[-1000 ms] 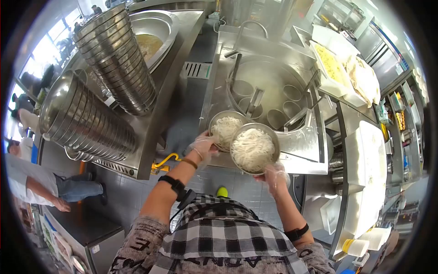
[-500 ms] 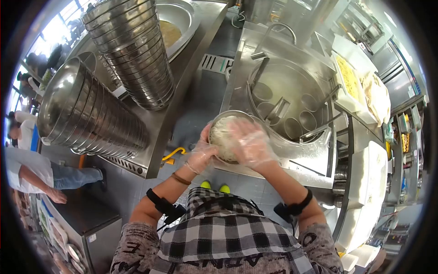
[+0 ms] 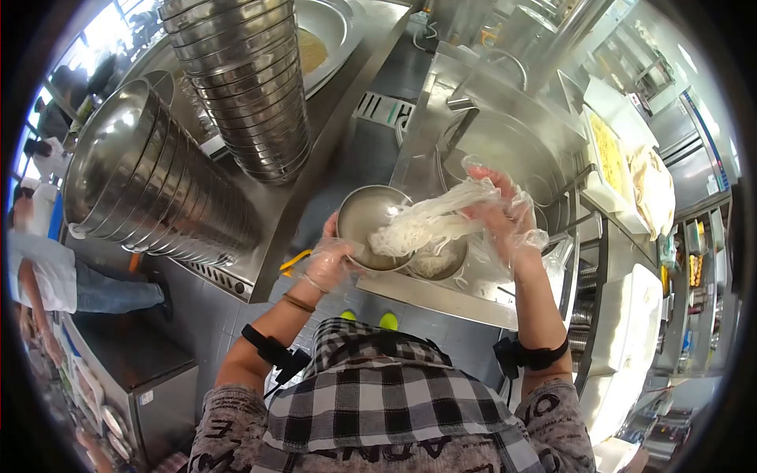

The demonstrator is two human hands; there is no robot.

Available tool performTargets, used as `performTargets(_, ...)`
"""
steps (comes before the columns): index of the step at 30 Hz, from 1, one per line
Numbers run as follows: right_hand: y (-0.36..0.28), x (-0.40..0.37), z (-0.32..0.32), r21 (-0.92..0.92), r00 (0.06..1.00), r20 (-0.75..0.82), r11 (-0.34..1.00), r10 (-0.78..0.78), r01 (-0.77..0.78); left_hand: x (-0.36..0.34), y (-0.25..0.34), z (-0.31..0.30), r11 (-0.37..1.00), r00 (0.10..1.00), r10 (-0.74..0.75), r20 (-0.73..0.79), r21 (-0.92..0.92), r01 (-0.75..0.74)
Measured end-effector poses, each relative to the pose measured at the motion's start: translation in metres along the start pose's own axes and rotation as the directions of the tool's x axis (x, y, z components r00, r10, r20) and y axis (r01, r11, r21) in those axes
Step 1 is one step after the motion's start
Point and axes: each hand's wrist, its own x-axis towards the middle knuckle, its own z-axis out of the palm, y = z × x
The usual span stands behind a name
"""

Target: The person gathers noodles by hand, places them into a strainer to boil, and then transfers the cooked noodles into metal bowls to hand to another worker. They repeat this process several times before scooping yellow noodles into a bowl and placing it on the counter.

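Observation:
My left hand (image 3: 330,256), in a clear plastic glove, grips a steel bowl (image 3: 356,214) by its near left side, tilted a little. In my gloved right hand (image 3: 507,211) is a bunch of white noodles (image 3: 441,213), which stretches leftward, its lower end over the held bowl's right side. Beneath, on the steel counter, stands a second bowl (image 3: 460,270) with more noodles in it. A few loose strands lie on the counter beside it. Behind my right hand is a big round cooking pot (image 3: 556,154) of cloudy water, partly hidden by the hand and noodles.
Two tall stacks of steel bowls (image 3: 244,94) stand on the left counter, near a wide basin (image 3: 347,39). Right of the pot are a tray of yellow noodles (image 3: 605,146) and a cloth (image 3: 653,189). A person in a white top (image 3: 47,276) stands far left.
My right hand has moved right and up, pulling noodles out from the bowl area. My left hand has shifted left with its bowl, and a second bowl with noodles now shows beneath.

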Motion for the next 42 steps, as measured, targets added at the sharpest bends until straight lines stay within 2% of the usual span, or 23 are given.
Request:
performTargets(2,0.03,-0.007,-0.017,0.092,0.997,-0.057,0.995,0.054,-0.049,-0.002,-0.002,0.002,0.999,0.999,-0.02,-0.025,-0.035,0.019)
performTargets(3,0.069,-0.009,-0.03,-0.484,0.995,0.054,0.869,-0.086,0.102,-0.002,-0.006,0.0,1.0,1.0,-0.004,-0.023,-0.015,0.004)
performTargets(5,0.091,-0.012,-0.033,-0.865,0.965,0.223,0.428,-0.141,0.263,-0.002,-0.007,0.003,1.0,1.0,0.014,-0.023,0.01,-0.014)
performTargets(7,0.106,-0.019,-0.022,-0.749,0.999,0.032,0.663,0.011,0.017,-0.004,-0.01,0.008,0.996,0.999,-0.011,-0.04,0.09,0.015)
performTargets(8,0.169,-0.016,-0.017,-0.715,0.986,-0.056,0.696,-0.156,0.07,-0.004,-0.013,0.009,0.995,0.999,-0.013,-0.045,0.095,0.017)
performTargets(10,0.204,-0.005,0.004,-0.405,0.975,-0.179,0.913,-0.129,0.046,-0.003,-0.021,0.01,0.998,1.0,0.011,-0.02,0.056,-0.01)
performTargets(11,0.18,0.007,0.017,-0.085,0.988,-0.142,0.994,0.056,-0.068,-0.003,-0.02,0.015,0.998,1.0,0.01,-0.023,0.06,-0.008)
performTargets(12,0.193,0.016,0.021,-0.079,0.988,-0.142,0.994,0.059,-0.071,-0.006,-0.02,0.019,0.998,1.0,-0.003,-0.026,0.06,0.005)
performTargets(13,0.217,0.023,0.024,-0.416,0.986,-0.068,0.903,-0.153,0.111,-0.007,-0.02,0.023,0.998,0.999,-0.018,-0.03,0.061,0.02)
performTargets(14,0.222,0.028,0.03,-0.685,0.944,0.071,0.672,-0.323,0.281,-0.009,-0.02,0.024,0.997,0.999,-0.024,-0.033,0.066,0.026)
performTargets(15,0.226,0.032,0.029,-0.682,0.946,0.067,0.677,-0.318,0.276,-0.009,-0.021,0.025,0.998,0.999,0.01,-0.036,0.07,-0.007)
performTargets(16,0.216,0.037,0.028,-0.46,0.999,0.027,0.887,-0.023,0.033,-0.009,-0.022,0.027,0.997,0.998,0.044,-0.037,0.073,-0.041)
performTargets(18,0.204,0.039,0.023,-0.202,0.96,0.071,0.946,0.272,-0.253,-0.013,-0.018,0.035,0.997,0.998,-0.003,-0.057,0.077,0.007)
performTargets(20,0.191,0.037,0.013,-0.581,0.992,0.112,0.807,-0.049,0.105,-0.016,-0.015,0.041,0.995,0.996,-0.047,-0.076,0.081,0.053)
performTargets(24,0.124,0.022,-0.007,-0.655,0.992,0.102,0.756,0.081,0.005,-0.016,-0.016,0.046,0.996,0.993,0.033,-0.115,0.08,-0.024)
performTargets(25,0.126,0.013,-0.006,-0.547,0.996,0.045,0.836,0.073,-0.037,-0.015,-0.016,0.045,0.988,0.987,0.119,-0.109,0.113,-0.107)
performTargets(29,0.138,-0.016,-0.001,-0.016,0.977,-0.175,0.992,0.121,-0.126,-0.028,0.009,0.065,0.98,0.956,0.111,-0.271,0.189,-0.06)
performTargets(31,0.152,-0.014,0.008,-0.05,0.978,-0.175,0.991,0.11,-0.121,-0.037,0.028,0.079,0.975,0.956,0.122,-0.267,0.214,-0.064)
performTargets(34,0.149,0.0,0.021,0.141,0.991,-0.129,0.99,0.041,-0.022,-0.04,0.048,0.089,0.95,0.965,0.162,-0.206,0.298,-0.095)
performTargets(36,0.13,0.013,0.017,-0.059,0.901,0.117,0.908,0.419,-0.415,-0.039,0.052,0.083,0.939,0.971,0.174,-0.164,0.325,-0.113)
performTargets(39,0.081,0.008,0.005,0.215,0.939,0.123,0.915,0.321,-0.341,-0.034,0.045,0.069,0.96,0.969,0.158,-0.192,0.259,-0.105)
performTargets(41,0.077,0.007,-0.01,0.109,0.964,0.122,0.962,0.236,-0.249,-0.031,0.036,0.061,0.978,0.975,0.115,-0.193,0.193,-0.077)
performTargets(42,0.089,0.011,-0.017,-0.292,0.977,0.123,0.948,0.172,-0.13,-0.029,0.033,0.058,0.99,0.979,0.078,-0.186,0.128,-0.055)
